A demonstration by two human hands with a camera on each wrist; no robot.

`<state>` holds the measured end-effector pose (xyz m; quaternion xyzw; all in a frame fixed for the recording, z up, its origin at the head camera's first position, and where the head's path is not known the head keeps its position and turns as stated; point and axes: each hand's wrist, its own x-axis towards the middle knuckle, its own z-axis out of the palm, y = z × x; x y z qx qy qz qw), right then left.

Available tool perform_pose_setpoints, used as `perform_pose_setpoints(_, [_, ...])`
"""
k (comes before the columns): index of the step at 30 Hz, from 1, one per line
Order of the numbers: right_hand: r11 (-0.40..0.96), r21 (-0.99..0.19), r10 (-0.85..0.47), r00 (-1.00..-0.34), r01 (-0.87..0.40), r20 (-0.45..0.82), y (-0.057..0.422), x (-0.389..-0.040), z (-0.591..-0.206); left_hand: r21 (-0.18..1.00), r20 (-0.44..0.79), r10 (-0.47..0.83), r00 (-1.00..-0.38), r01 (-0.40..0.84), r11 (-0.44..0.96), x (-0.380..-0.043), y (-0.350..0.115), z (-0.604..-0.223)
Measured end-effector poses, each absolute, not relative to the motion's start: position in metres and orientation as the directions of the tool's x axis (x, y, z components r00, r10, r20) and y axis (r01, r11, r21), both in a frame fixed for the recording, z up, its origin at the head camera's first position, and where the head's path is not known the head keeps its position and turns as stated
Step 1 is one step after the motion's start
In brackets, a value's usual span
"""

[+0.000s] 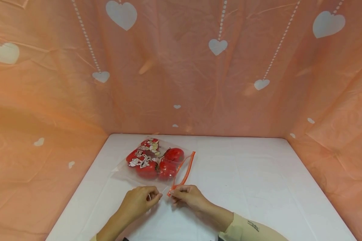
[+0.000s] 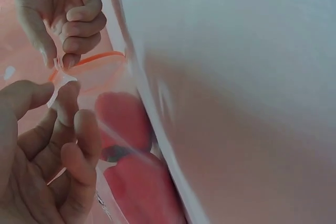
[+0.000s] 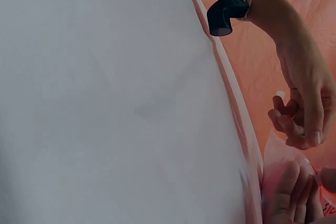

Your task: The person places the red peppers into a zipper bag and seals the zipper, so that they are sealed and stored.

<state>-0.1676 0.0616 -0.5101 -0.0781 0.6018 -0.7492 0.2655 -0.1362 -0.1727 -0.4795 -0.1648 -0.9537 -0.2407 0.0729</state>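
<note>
On the white table lies a clear zip bag (image 1: 120, 170), printed with cartoon figures, holding several glossy red rounded pieces (image 1: 146, 171) whose exact kind is unclear. Its mouth, edged with an orange zip strip (image 1: 188, 170), faces right and gapes a little. My right hand (image 1: 191, 197) pinches the near end of that strip between thumb and fingers. Just left of it, my left hand (image 1: 138, 201) brings thumb and forefinger together at the bag's near edge. In the left wrist view, a bit of clear film (image 2: 62, 82) runs between the two hands' fingertips.
Orange sheeting (image 1: 196, 83) with white hearts hangs behind and on both sides of the white table (image 1: 253, 177). A dark strap-like piece (image 3: 223, 17) is on the left wrist.
</note>
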Motion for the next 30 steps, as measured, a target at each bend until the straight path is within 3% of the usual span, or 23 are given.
perform_pose_setpoints(10, [-0.188, -0.920, -0.488, -0.845, 0.344, -0.216, 0.058, -0.164, -0.508, 0.604, 0.045, 0.308, -0.950, 0.272, 0.750, -0.138, -0.180, -0.484])
perform_pose_setpoints(14, [-0.203, -0.909, -0.485, -0.844, 0.364, -0.229, 0.057, -0.162, -0.507, 0.765, -0.052, 0.364, -0.930, 0.197, 0.613, -0.140, -0.182, -0.487])
perform_pose_setpoints(19, [-0.207, -0.899, -0.494, -0.835, 0.385, -0.244, 0.057, -0.161, -0.507, 0.930, -0.160, 0.417, -0.895, 0.005, 0.368, -0.142, -0.180, -0.492])
perform_pose_setpoints(25, [-0.208, -0.898, -0.499, -0.832, 0.389, -0.244, 0.058, -0.160, -0.508, 0.961, -0.272, 0.363, -0.891, -0.229, 0.158, -0.138, -0.171, -0.496])
perform_pose_setpoints(30, [-0.222, -0.894, -0.503, -0.831, 0.389, -0.236, 0.057, -0.160, -0.510, 0.947, -0.301, 0.378, -0.876, -0.320, 0.013, -0.138, -0.165, -0.499])
